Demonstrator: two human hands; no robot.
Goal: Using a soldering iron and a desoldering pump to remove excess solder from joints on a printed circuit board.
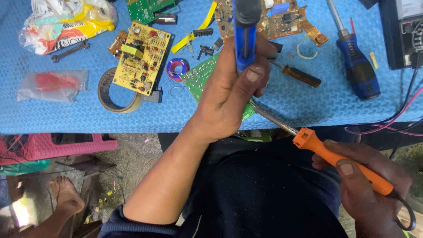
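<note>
Gripping an orange-handled soldering iron (339, 163), the right hand (374, 194) sits nearest the camera, off the mat's near edge, fingers curled round the handle with the thumb pressed along its top. The iron's metal shaft (273, 121) slants up over the near edge of the blue foam mat (66, 117), and its tip is hidden behind the left hand (233, 88). That hand hovers over the middle of the mat, fingers wrapped tight round a blue-and-black desoldering pump (244, 31) held upright, thumb laid against the barrel. Under it lies a green circuit board (198, 75), mostly covered by the hand.

Left of it a yellow circuit board (141, 57) rests partly on a roll of brown tape (108, 97), with a small spool of solder wire (177, 68) between the two boards. Near the mat's left edge lies a clear plastic bag with red contents (53, 83). To the right lie a small amber-handled screwdriver (302, 76) and a larger blue-handled screwdriver (357, 61). Toward the far edge sit a brown circuit board (282, 20), another green board (147, 9), a spanner (70, 50) and a crumpled printed bag (66, 22). A meter (403, 31) occupies the far right corner.
</note>
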